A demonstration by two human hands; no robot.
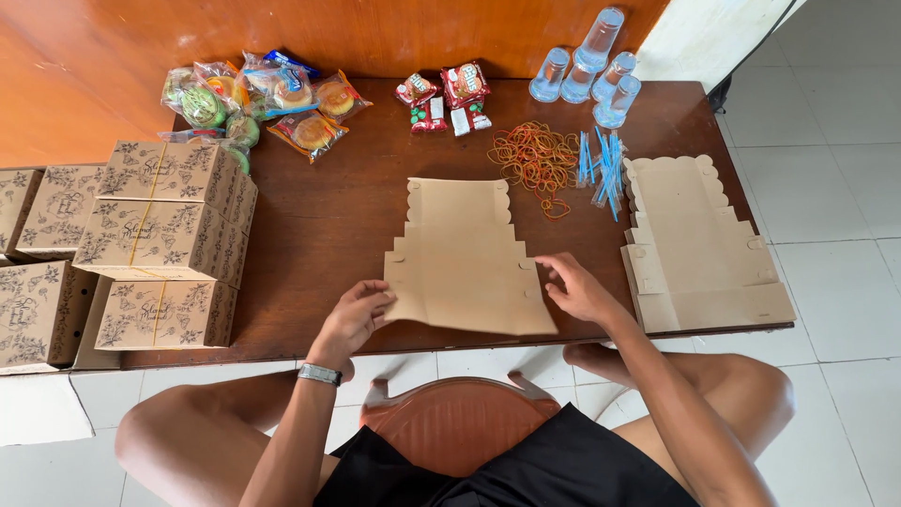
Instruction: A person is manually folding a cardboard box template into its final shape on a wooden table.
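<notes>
head: flat box blank (465,258) lengthwise, scalloped end away.

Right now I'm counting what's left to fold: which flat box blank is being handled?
The single flat blank at the table's middle; the left hand and right hand grip its near edge. The others lie stacked at right, untouched.

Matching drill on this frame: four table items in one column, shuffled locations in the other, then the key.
Things:
1. rubber bands
2. stack of flat box blanks
3. finished printed boxes
4. water cups

Places:
A. left side of the table, stacked
B. far edge, right of centre, by the wall
C. right end of the table
D. loose pile just beyond the flat blank that the left hand and right hand hold

Pairs: 1-D, 2-C, 3-A, 4-B
</notes>
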